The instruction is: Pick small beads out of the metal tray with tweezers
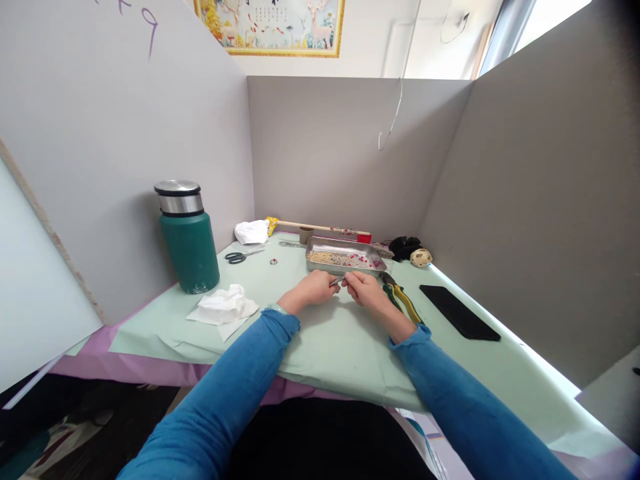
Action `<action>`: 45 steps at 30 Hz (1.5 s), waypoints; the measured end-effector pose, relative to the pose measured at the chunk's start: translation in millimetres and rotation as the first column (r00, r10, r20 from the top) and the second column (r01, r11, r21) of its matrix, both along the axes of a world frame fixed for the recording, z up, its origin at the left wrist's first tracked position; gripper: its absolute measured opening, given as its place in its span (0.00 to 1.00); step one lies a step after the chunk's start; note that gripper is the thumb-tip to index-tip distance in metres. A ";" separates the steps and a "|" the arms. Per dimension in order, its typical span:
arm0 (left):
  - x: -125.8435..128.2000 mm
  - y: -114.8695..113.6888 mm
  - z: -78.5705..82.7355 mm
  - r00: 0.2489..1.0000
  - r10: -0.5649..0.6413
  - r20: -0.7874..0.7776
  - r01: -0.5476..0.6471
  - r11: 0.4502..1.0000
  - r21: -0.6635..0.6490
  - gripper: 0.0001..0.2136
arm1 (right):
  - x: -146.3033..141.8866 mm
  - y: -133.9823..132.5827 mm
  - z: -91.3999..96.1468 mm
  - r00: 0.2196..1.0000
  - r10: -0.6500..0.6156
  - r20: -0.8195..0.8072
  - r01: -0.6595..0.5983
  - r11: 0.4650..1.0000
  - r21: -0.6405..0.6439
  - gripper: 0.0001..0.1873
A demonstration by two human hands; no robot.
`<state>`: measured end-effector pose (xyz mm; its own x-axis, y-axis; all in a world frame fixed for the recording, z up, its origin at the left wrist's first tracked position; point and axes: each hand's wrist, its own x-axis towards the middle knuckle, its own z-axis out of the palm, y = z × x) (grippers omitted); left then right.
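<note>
Both hands meet over the table, just in front of the metal tray (311,265), which holds tan, grey and red beads. My left hand (314,288) is closed on a thin metallic piece (337,281) that points toward the other hand; its exact kind is too small to make out. Thumb and fingers of my right hand (364,289) pinch together close to the tip of that piece. What sits between them is hidden. Pliers with yellow and green handles (407,303) lie right beside the right wrist.
At left stand a green flask (189,250) and a crumpled tissue (226,307). Scissors (239,257) and a small ring-like item (273,262) lie behind. A black phone (459,312) rests at right. A thin stick (310,227) lies behind the tray. Grey panels (335,147) enclose the table.
</note>
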<state>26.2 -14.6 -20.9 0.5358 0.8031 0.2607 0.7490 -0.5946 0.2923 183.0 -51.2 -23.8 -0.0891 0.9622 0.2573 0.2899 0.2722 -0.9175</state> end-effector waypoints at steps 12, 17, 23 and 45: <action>0.1 0.4 2.2 1.000 -0.009 0.009 0.010 0.997 -0.071 0.14 | 0.3 0.4 -0.5 1.000 0.005 -0.017 -0.005 1.000 0.007 0.18; 0.4 -0.4 3.4 1.000 -0.008 0.005 0.009 0.997 -0.081 0.14 | 0.2 0.5 -0.5 1.000 0.006 -0.021 -0.006 1.000 0.000 0.17; 0.3 -1.8 4.0 1.000 -0.016 0.009 0.016 0.996 -0.082 0.14 | 0.3 -0.2 0.2 1.000 0.007 -0.012 -0.007 1.000 0.008 0.18; 0.5 1.1 2.0 1.000 -0.013 -0.009 0.012 0.998 -0.068 0.14 | 0.2 0.7 -0.6 1.000 0.001 -0.003 -0.001 1.000 -0.001 0.18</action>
